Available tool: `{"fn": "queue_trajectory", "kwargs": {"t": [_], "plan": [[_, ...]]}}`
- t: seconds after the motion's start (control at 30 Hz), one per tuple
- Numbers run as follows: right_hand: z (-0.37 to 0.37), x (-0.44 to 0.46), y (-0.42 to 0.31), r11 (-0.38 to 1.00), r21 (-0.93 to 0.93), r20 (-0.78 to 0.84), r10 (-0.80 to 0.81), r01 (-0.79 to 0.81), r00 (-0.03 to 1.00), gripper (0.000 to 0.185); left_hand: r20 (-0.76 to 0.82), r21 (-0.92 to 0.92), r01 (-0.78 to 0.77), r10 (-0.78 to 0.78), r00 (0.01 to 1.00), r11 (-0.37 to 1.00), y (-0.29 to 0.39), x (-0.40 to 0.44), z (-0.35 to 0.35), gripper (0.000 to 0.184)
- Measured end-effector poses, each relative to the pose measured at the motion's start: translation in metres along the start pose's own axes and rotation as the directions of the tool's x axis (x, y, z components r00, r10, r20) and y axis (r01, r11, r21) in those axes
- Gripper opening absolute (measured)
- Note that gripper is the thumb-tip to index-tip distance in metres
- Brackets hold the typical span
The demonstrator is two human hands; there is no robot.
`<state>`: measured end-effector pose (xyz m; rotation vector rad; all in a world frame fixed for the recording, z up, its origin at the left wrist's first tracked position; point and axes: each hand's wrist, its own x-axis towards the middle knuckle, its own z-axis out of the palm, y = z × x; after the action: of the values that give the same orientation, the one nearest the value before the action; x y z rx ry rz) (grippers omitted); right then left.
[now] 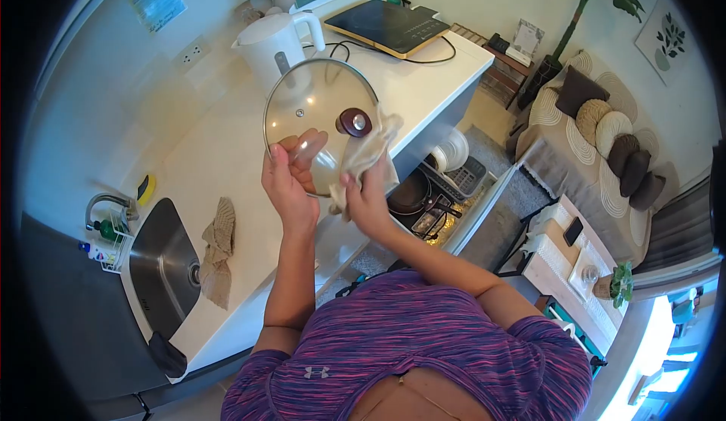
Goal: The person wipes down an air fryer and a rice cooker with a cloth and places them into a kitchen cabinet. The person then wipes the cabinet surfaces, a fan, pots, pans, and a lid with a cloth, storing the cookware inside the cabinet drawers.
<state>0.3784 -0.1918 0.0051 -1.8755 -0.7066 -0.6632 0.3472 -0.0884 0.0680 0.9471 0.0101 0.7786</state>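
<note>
A round glass pot lid (314, 100) with a metal rim and a dark knob is held up, tilted, above the counter. My left hand (291, 183) grips its lower left edge, fingers showing through the glass. In my right hand (367, 198) is a cream cloth (370, 153), bunched and pressed against the lid's right side near the knob. Part of the lid's lower right rim is hidden by the cloth.
On the counter (185, 149) stand a white electric kettle (276, 43) and a black induction cooktop (386, 26) with its cord. A beige towel (218, 255) lies beside the sink (162, 251). An open drawer (476, 221) below right holds a pan (411, 193) and plates (451, 150).
</note>
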Motion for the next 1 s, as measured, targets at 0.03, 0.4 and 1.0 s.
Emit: {"fn": "queue_trajectory", "kwargs": {"t": [0.03, 0.4, 1.0], "plan": [[0.0, 0.013, 0.008, 0.918, 0.352, -0.023, 0.205, -0.184, 0.978, 0.047, 0.007, -0.001, 0.01, -0.01, 1.0, 1.0, -0.004, -0.001, -0.002, 0.032], [-0.102, 0.09, 0.007, 0.314, 0.882, 0.182, 0.459, -0.351, 0.869, 0.023, -0.134, 0.565, 0.164, -0.106, 0.985, 0.809, -0.025, 0.005, 0.004, 0.044], [-0.116, 0.067, 0.013, 0.92, -0.293, 0.291, -0.174, 0.26, 0.941, 0.049, 0.162, -0.131, 0.373, -0.352, 0.922, 0.918, -0.089, -0.036, 0.08, 0.038]]}}
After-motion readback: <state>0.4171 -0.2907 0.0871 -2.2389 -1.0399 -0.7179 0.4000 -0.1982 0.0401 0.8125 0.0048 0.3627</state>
